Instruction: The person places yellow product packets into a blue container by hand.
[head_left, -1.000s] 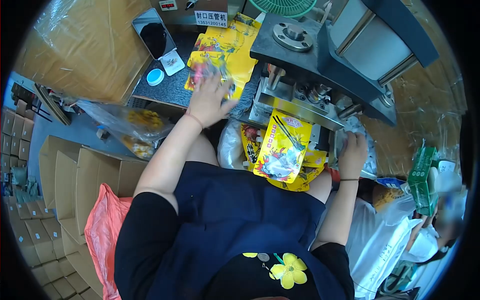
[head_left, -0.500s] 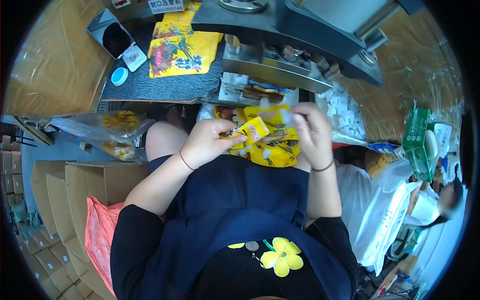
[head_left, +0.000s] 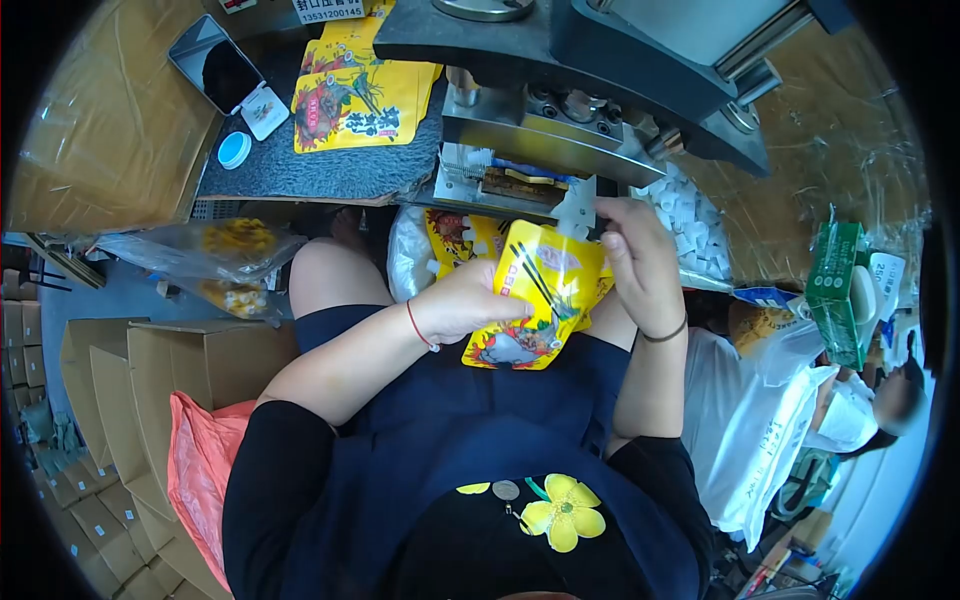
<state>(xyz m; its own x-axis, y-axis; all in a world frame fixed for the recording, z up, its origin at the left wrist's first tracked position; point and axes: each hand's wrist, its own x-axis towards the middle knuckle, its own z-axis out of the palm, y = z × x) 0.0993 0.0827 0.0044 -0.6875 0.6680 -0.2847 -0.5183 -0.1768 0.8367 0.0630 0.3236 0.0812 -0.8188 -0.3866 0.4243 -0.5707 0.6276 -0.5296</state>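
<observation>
My left hand (head_left: 465,305) is closed on a yellow printed pouch (head_left: 540,300), thumb on its front. The pouch tilts over my lap, with chopsticks and a food bowl pictured on it. My right hand (head_left: 640,265) is at the pouch's upper right, beside a metal plate (head_left: 575,205) of the press machine (head_left: 550,130). Its thumb and forefinger are bent toward each other; whatever lies between them is hidden. Behind the held pouch, more yellow pouches (head_left: 450,235) with white spouts lie partly covered.
Yellow pouches (head_left: 360,110) are stacked on the dark worktop (head_left: 300,175), near an open case (head_left: 215,65) and a blue-lidded tub (head_left: 235,150). White spouts (head_left: 695,225) fill a bag at right, near a green box (head_left: 835,290). Cardboard boxes (head_left: 200,370) stand left. Another person (head_left: 850,410) is far right.
My left hand has moved right and slightly down; the pouch in it now shows its full printed front. My right hand has shifted slightly right and down, beside the machine's plate.
</observation>
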